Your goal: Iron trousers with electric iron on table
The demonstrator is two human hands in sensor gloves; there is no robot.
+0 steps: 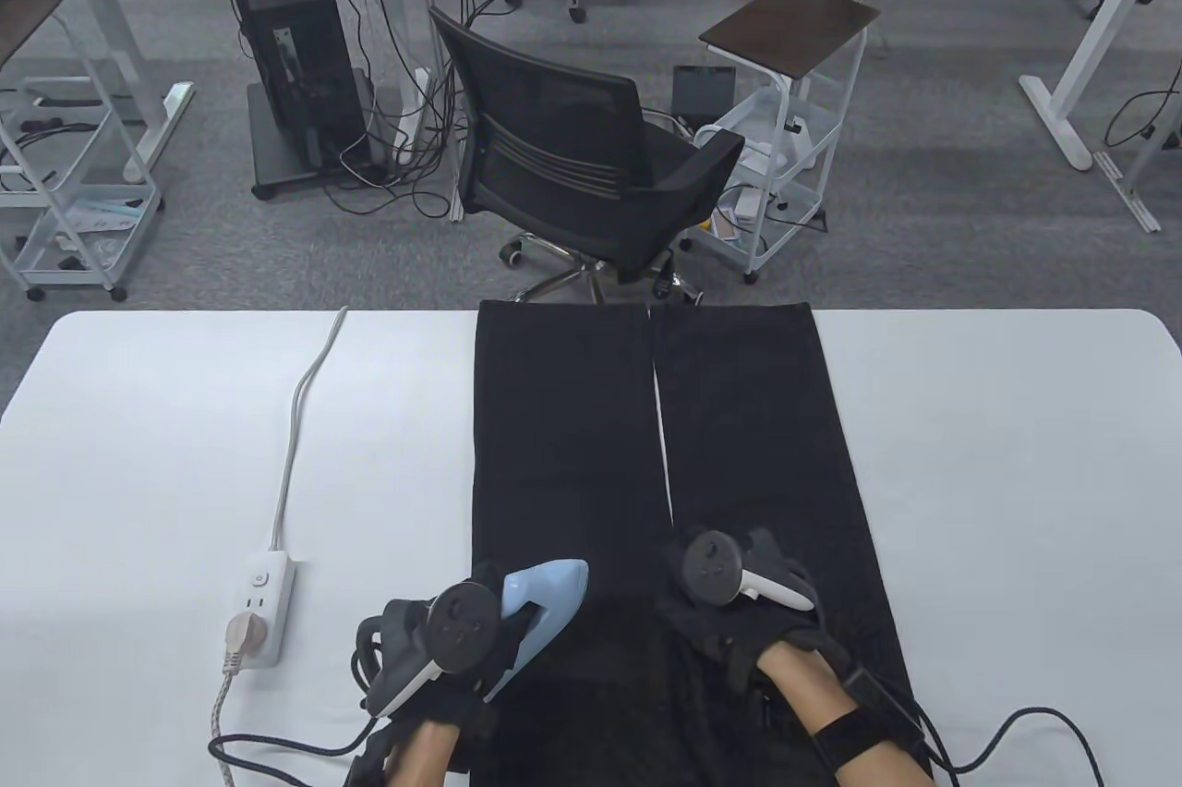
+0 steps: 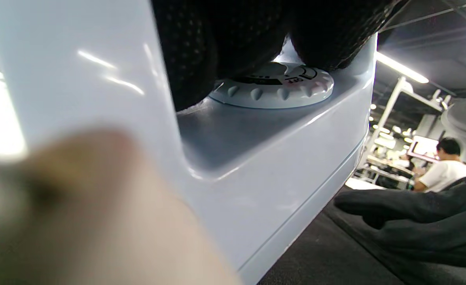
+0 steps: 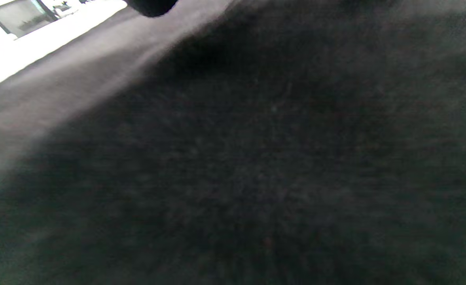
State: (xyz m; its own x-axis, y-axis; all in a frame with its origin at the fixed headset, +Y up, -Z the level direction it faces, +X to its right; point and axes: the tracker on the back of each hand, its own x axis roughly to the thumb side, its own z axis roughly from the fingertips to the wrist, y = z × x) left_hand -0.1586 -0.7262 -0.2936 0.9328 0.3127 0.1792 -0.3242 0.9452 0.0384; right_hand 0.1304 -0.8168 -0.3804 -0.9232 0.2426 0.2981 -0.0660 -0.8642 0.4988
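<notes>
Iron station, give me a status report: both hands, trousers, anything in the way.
Left hand grips iron on left trouser leg. Right hand rests flat on trousers. Power strip sits left, clear of path.

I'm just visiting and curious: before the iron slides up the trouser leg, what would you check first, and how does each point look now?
1. Left hand grips the iron: ok.
2. Iron sits on the trousers, on the left leg: ok.
3. Right hand rests on the right leg, steadying the cloth: ok.
4. Plug seated in the power strip: ok.
5. Dial setting: cannot tell, fingers cover it.
6. Cloth ahead lies flat: ok.
</notes>
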